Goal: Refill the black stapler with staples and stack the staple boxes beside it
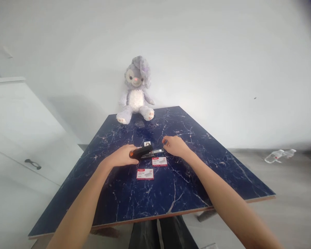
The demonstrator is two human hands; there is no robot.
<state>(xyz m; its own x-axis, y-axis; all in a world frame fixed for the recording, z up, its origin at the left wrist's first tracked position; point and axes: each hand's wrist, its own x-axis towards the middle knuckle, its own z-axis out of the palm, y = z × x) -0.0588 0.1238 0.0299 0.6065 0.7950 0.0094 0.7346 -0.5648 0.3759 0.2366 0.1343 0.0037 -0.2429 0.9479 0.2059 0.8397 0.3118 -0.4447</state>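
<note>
My left hand (123,155) is wrapped round the rear of a black stapler (142,151) with an orange part at its back end. The stapler lies on its side or tilts; I cannot tell which. From its front a metal staple tray (158,151) sticks out to the right. Just beyond the tray's tip, my right hand (175,145) has its fingers curled together in a pinch. A small dark bit shows at those fingertips, too small to name. Nearer to me lie two red-and-white staple boxes, one (159,161) right below the tray and another (145,174) closer and further left.
A small white card or box (147,143), partly hidden, shows behind the stapler. On the far edge of the blue marbled table (171,193) sits a plush toy (136,93) against the wall. A white cabinet (20,138) stands left; clear plastic bottles (280,155) lie on the floor right.
</note>
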